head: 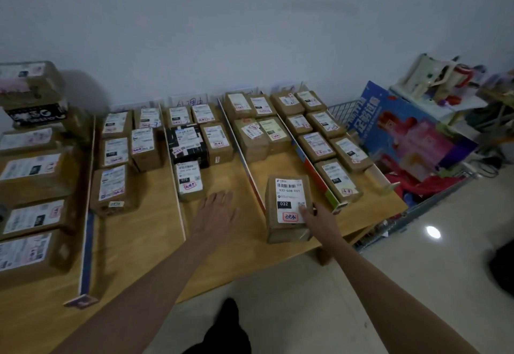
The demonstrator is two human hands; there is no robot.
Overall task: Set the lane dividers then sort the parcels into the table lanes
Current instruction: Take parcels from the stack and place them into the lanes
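Box 032 (288, 206) sits on table (222, 245) w/ dividers already up, in the lane between red-edged divider (244, 159) on its left and multicolour divider (314, 170) on its right, nearer the front edge than the other boxes in that lane.

Handling: small taped cardboard carton, looks stiff and prob light; the paper label on top looks slick, so better to take it by the side walls, thumb one side, fingers the other.

R hand (319, 218) is at the box's front-right corner, thumb on the label near the QR mark, fingers down the right wall — holding it.

L hand (215, 211) is left of box 032 past the red-edged divider, flat, fingers straight and spread, holding nothing, just short of box 070 (189, 179).
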